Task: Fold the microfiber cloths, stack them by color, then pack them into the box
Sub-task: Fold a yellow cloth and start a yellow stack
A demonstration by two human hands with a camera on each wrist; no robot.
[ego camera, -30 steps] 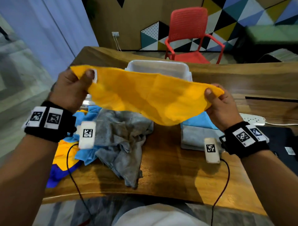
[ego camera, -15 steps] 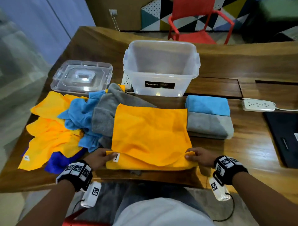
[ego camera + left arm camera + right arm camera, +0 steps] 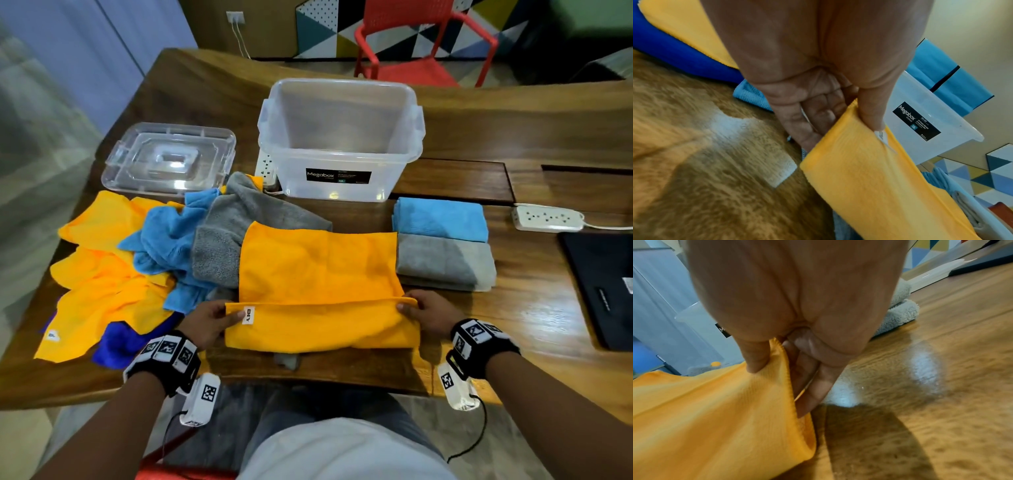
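An orange cloth (image 3: 318, 274) lies spread on the wooden table (image 3: 548, 308) in front of me, its near edge lifted and doubled over. My left hand (image 3: 219, 318) pinches the near left corner by the white label (image 3: 855, 123). My right hand (image 3: 411, 308) pinches the near right corner (image 3: 774, 369). The clear Megabox box (image 3: 339, 144) stands open behind the cloth with nothing in it. A folded light blue cloth (image 3: 440, 219) and a folded grey cloth (image 3: 445, 262) lie to the right.
A heap of unfolded orange, blue and grey cloths (image 3: 137, 253) covers the left of the table. The clear lid (image 3: 171, 157) lies behind it. A white power strip (image 3: 548, 217) and a black pad (image 3: 603, 284) sit at the right. A red chair (image 3: 424, 44) stands beyond the table.
The orange cloth, held up in the air a second ago, now lies on the table. Both hands have lifted its near edge a little further over the cloth.
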